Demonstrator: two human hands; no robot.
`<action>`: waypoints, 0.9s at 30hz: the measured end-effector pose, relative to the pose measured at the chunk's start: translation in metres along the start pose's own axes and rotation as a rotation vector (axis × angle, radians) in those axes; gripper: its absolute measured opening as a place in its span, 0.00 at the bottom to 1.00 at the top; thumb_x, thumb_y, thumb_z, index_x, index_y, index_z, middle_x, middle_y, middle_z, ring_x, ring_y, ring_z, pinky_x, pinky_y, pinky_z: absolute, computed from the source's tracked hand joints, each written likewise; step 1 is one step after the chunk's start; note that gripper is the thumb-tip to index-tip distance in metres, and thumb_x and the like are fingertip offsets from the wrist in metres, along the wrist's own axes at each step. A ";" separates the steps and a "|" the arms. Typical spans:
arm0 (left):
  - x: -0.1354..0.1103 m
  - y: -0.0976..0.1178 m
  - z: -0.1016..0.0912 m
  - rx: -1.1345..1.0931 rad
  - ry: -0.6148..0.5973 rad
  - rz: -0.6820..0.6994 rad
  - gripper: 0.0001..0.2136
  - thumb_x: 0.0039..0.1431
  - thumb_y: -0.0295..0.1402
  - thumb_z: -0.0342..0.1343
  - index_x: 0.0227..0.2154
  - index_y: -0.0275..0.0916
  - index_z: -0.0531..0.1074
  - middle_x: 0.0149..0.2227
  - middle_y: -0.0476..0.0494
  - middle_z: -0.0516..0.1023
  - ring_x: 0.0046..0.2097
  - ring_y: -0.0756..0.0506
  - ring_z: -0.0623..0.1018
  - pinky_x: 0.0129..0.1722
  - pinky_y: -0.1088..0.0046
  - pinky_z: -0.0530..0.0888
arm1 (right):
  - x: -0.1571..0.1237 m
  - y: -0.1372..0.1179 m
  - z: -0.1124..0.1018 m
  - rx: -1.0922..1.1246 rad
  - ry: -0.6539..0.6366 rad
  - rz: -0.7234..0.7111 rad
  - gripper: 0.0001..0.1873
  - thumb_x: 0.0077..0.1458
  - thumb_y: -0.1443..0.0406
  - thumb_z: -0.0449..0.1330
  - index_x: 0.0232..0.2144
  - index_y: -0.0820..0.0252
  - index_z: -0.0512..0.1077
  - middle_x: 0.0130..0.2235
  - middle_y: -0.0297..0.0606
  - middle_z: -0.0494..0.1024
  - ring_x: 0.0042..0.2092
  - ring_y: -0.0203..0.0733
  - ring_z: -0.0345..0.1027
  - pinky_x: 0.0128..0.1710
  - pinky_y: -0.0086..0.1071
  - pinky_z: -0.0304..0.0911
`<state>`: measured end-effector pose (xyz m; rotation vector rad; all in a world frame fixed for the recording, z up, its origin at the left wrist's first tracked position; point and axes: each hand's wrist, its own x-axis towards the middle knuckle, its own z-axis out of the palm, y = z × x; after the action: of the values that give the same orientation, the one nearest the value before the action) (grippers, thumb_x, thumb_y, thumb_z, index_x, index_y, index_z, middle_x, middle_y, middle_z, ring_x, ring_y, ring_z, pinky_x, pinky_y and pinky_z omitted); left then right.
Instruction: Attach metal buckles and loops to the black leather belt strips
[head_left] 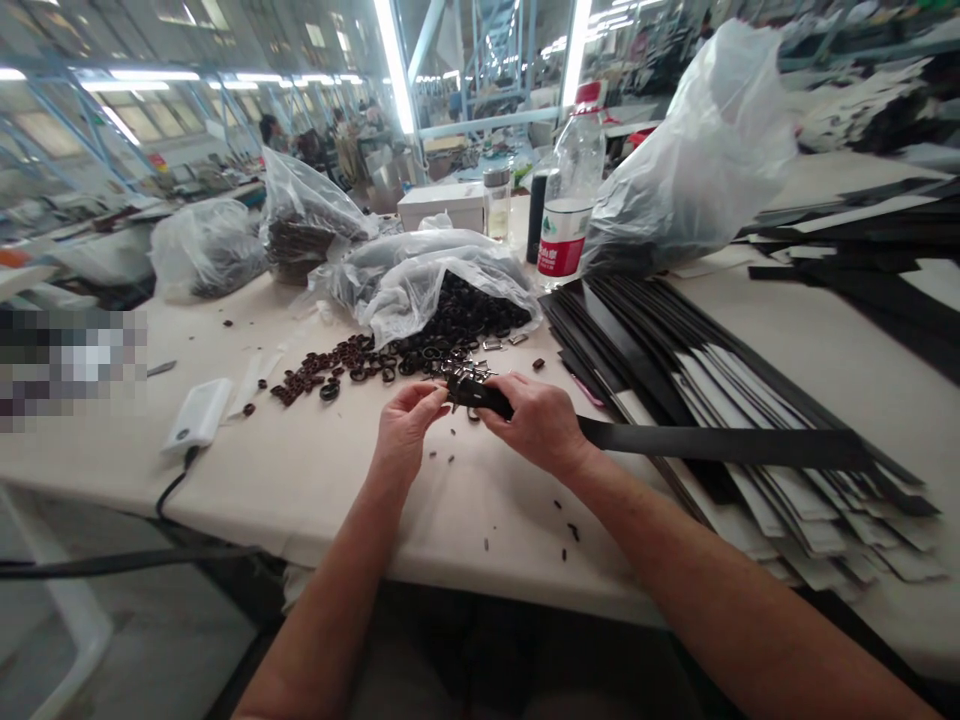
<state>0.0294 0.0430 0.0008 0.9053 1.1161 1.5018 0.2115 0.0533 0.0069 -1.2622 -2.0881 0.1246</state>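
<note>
My right hand (pixel 541 418) is closed around a black belt strap (pixel 712 442) close to its end. The rest of the strap runs off to the right across a stack of similar strips. At the strap's end, the fingertips of my left hand (pixel 409 425) are pinched together on something too small and dark to make out. Just behind both hands lie small metal buckles (pixel 469 368), a heap of black loops (pixel 469 310) spilling from a clear plastic bag (pixel 420 265), and scattered brown loops (pixel 319 372).
Layered black and white strips (pixel 720 370) cover the right of the table (pixel 300 490). A red-capped bottle (pixel 570 190), a white box (pixel 442 208) and a large plastic bag (pixel 697 150) stand behind. A white corded device (pixel 199 413) lies at left.
</note>
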 end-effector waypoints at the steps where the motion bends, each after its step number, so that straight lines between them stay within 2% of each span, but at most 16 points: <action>1: -0.002 -0.002 0.001 0.020 -0.005 0.001 0.11 0.41 0.38 0.71 0.26 0.38 0.78 0.34 0.48 0.80 0.35 0.51 0.77 0.37 0.76 0.75 | 0.000 0.000 0.000 0.005 0.009 0.006 0.10 0.56 0.61 0.62 0.40 0.59 0.75 0.39 0.40 0.80 0.40 0.45 0.74 0.37 0.33 0.60; 4: -0.007 -0.005 0.007 0.086 -0.040 0.020 0.11 0.44 0.39 0.70 0.26 0.39 0.78 0.29 0.50 0.78 0.32 0.52 0.75 0.35 0.76 0.73 | -0.001 0.000 0.000 0.017 0.019 0.014 0.11 0.56 0.61 0.63 0.41 0.59 0.75 0.40 0.41 0.80 0.40 0.46 0.74 0.38 0.33 0.61; 7: -0.013 -0.005 0.011 0.185 -0.067 0.073 0.10 0.45 0.38 0.69 0.26 0.38 0.78 0.25 0.51 0.75 0.27 0.53 0.70 0.29 0.78 0.68 | 0.000 -0.002 -0.002 0.062 -0.016 0.044 0.14 0.54 0.61 0.64 0.42 0.60 0.75 0.41 0.41 0.80 0.41 0.46 0.74 0.38 0.33 0.61; 9: -0.015 -0.004 0.013 0.233 -0.067 0.105 0.09 0.45 0.38 0.68 0.25 0.38 0.77 0.22 0.52 0.73 0.25 0.54 0.67 0.25 0.78 0.65 | 0.003 -0.002 -0.007 0.138 -0.098 0.104 0.15 0.53 0.60 0.65 0.42 0.59 0.75 0.40 0.40 0.80 0.39 0.45 0.73 0.37 0.33 0.60; 11: -0.015 -0.001 0.012 0.248 -0.051 0.120 0.09 0.45 0.37 0.68 0.24 0.38 0.76 0.21 0.52 0.72 0.24 0.54 0.66 0.24 0.77 0.63 | 0.006 0.000 -0.015 0.227 -0.233 0.164 0.14 0.51 0.58 0.66 0.39 0.59 0.76 0.36 0.37 0.80 0.35 0.42 0.71 0.33 0.32 0.58; 14: -0.012 0.001 0.009 0.244 0.014 0.120 0.09 0.44 0.37 0.68 0.23 0.37 0.76 0.21 0.52 0.72 0.24 0.53 0.66 0.24 0.77 0.62 | 0.012 0.006 -0.028 0.343 -0.416 0.190 0.11 0.50 0.59 0.65 0.34 0.60 0.77 0.29 0.33 0.77 0.30 0.38 0.67 0.29 0.30 0.54; 17: -0.008 -0.001 0.005 0.203 0.058 0.106 0.09 0.43 0.37 0.67 0.24 0.37 0.76 0.21 0.53 0.72 0.24 0.54 0.66 0.25 0.77 0.62 | 0.015 0.012 -0.035 0.478 -0.493 0.190 0.09 0.52 0.62 0.60 0.31 0.61 0.76 0.27 0.31 0.74 0.29 0.36 0.64 0.27 0.29 0.54; 21: -0.007 -0.008 0.004 0.148 -0.011 0.066 0.09 0.44 0.37 0.68 0.24 0.37 0.76 0.24 0.51 0.74 0.27 0.52 0.70 0.30 0.76 0.67 | 0.012 0.010 -0.028 0.646 -0.488 0.183 0.11 0.53 0.67 0.55 0.33 0.62 0.77 0.28 0.32 0.76 0.29 0.35 0.65 0.29 0.28 0.57; 24: -0.008 -0.012 0.006 0.140 -0.053 0.033 0.10 0.45 0.37 0.67 0.24 0.37 0.76 0.24 0.51 0.75 0.27 0.52 0.71 0.30 0.76 0.69 | 0.006 0.003 -0.014 0.732 -0.396 0.180 0.11 0.54 0.69 0.53 0.34 0.63 0.76 0.28 0.33 0.77 0.29 0.34 0.67 0.30 0.27 0.60; 27: -0.010 -0.015 0.011 0.120 -0.038 0.047 0.10 0.43 0.36 0.67 0.23 0.38 0.74 0.22 0.53 0.73 0.26 0.53 0.70 0.28 0.77 0.67 | 0.002 -0.004 -0.003 0.767 -0.294 0.187 0.09 0.55 0.68 0.54 0.33 0.62 0.74 0.28 0.34 0.77 0.30 0.35 0.68 0.30 0.27 0.60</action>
<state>0.0458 0.0363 -0.0105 1.0446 1.1749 1.4614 0.2097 0.0522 0.0118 -0.9775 -1.8427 1.1349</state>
